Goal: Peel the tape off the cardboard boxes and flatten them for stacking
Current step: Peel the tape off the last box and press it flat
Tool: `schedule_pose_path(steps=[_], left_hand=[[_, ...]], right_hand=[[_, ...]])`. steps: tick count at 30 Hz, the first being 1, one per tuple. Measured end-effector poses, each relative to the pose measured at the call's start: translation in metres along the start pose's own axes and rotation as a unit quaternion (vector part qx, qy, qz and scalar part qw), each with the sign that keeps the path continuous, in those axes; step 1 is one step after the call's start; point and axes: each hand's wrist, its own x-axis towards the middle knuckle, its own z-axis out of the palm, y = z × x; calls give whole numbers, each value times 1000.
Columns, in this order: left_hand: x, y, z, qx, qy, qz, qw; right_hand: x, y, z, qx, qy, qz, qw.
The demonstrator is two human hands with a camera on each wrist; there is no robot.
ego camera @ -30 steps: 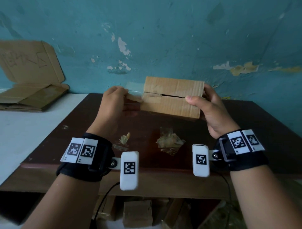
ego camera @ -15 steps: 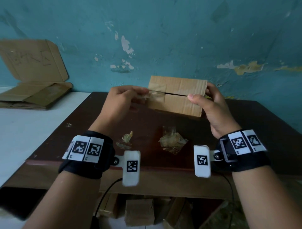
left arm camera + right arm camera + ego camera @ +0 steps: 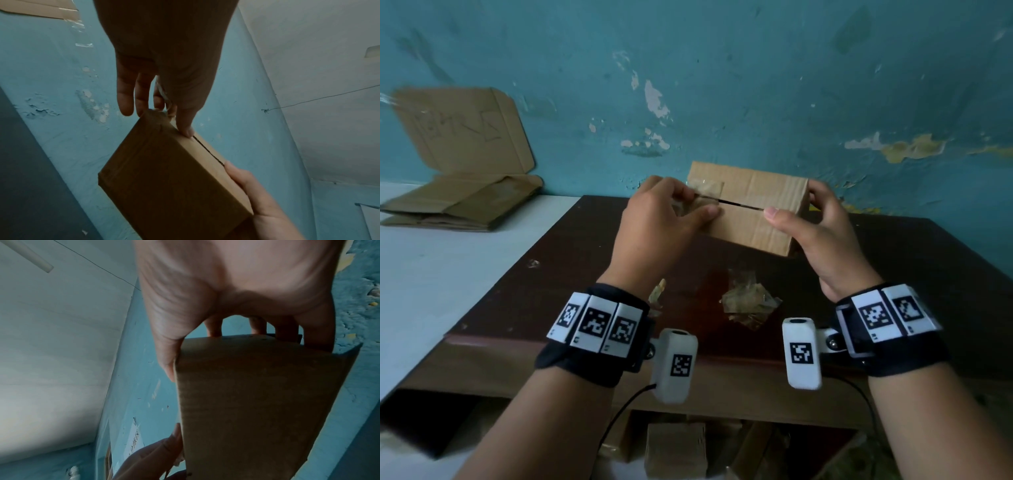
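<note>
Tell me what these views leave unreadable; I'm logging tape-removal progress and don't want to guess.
- Left end of the cardboard box: the left hand covers it in the head view, so how far the tape wraps is hidden.
- Tape in the left wrist view: dark, mostly behind fingers.
- Box interior: only a thin seam slit shows.
- Box's far side: hidden under the right hand.
- Boxes under the table: cut off by the frame's bottom edge.

The left hand (image 3: 661,219) hides the cardboard box's (image 3: 753,205) taped end.

Head cam looked down from above at both hands. Wrist cams sat very close, looking up along the fingers. All 3 shared the box (image 3: 753,209).
</note>
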Motion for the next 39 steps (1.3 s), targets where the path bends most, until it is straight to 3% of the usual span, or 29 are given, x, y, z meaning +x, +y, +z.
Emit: schedule_pose_path(steps=[8, 20, 23, 29, 32, 39], left_hand=[[1, -2, 2, 6, 16, 18, 1000], [4, 1, -4, -109, 11, -62, 992], [7, -3, -4, -173, 4, -92, 981], [4, 1, -6, -265, -8, -93, 960], [4, 3, -7, -321, -30, -137, 937], [6, 0, -8, -350, -77, -186, 915]], right_hand=[[1, 1, -4, -10, -3, 3, 1000], [4, 3, -16, 30, -12, 27, 999], [6, 3, -20, 41, -15, 33, 999], [7, 3, -25, 54, -17, 37, 998], [7, 3, -28, 56, -18, 42, 997], [6, 1, -30, 39, -34, 39, 998]])
